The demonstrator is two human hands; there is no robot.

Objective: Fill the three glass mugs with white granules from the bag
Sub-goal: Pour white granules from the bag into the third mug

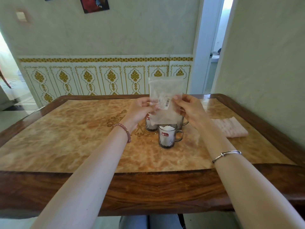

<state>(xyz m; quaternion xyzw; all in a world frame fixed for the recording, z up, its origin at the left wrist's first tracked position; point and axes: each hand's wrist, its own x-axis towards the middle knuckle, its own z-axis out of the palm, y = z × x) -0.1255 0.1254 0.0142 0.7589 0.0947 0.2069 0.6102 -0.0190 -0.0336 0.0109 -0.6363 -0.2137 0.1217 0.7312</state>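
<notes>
Bag (165,98): clear plastic, one, upright above the mugs, white granules inside. Left hand (140,111) and right hand (189,109): fingers pinched on its two side edges. Three glass mugs on tabletop (74,142): front mug (168,136) full of granules; back left mug (151,124) and back right mug (181,122) partly hidden, granules visible.

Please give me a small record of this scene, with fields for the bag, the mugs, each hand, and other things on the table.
bag: clear plastic bag with barcode label, held upright above the mugs
front mug: glass mug, white granules up to the rim
back mugs: two, partly hidden behind the bag; fill level unclear
left hand: left hand pinches the bag's left edge
right hand: right hand pinches its right edge
other: folded pink cloth on the table
</notes>
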